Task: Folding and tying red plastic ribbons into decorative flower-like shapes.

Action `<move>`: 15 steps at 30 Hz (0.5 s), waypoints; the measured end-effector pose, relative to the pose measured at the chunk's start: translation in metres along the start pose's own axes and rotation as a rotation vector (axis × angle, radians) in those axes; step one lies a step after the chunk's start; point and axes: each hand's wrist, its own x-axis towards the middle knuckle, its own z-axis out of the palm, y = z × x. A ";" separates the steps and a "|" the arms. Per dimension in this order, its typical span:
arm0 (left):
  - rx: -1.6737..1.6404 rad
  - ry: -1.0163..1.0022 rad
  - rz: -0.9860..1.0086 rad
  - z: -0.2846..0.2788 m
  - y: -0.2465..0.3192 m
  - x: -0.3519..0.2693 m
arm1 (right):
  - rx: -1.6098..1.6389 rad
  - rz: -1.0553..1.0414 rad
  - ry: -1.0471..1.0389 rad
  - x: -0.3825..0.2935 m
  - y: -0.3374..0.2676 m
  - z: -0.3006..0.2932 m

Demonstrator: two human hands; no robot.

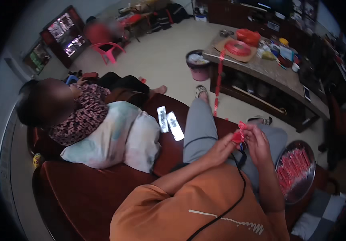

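Above my lap, my left hand [224, 148] pinches a small red plastic piece [238, 136] from one side. My right hand [256, 139] grips its upper end, where red film sticks up between the fingertips. Beside my right forearm, a round metal tray [304, 187] holds several red wrapped packets [293, 165] laid in rows. A roll of red ribbon [237, 48] lies on cardboard on the stone-topped table, and its loose strip [219, 81] hangs over the edge towards the seat. A black cable crosses my shirt and runs near my hands.
To my left, a person [79, 111] sits behind pale cushions [112, 135] on the dark red sofa [91, 192]. Two shiny packets [175, 126] lie by my thigh. A bin [198, 67] stands at the table's end; a phone [306, 93] rests on the table. Another person sits farther back.
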 end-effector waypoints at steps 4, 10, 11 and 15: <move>0.116 -0.083 0.080 -0.002 -0.005 -0.009 | -0.188 0.117 -0.014 0.004 -0.005 -0.004; 0.333 -0.171 0.138 -0.006 -0.010 -0.009 | -0.088 0.181 -0.032 0.002 -0.009 -0.012; 0.345 -0.086 0.232 -0.005 -0.011 -0.010 | -0.096 0.195 -0.021 0.001 -0.012 -0.009; 0.341 -0.106 0.202 -0.019 0.005 -0.005 | -0.085 0.208 -0.087 0.015 -0.019 0.008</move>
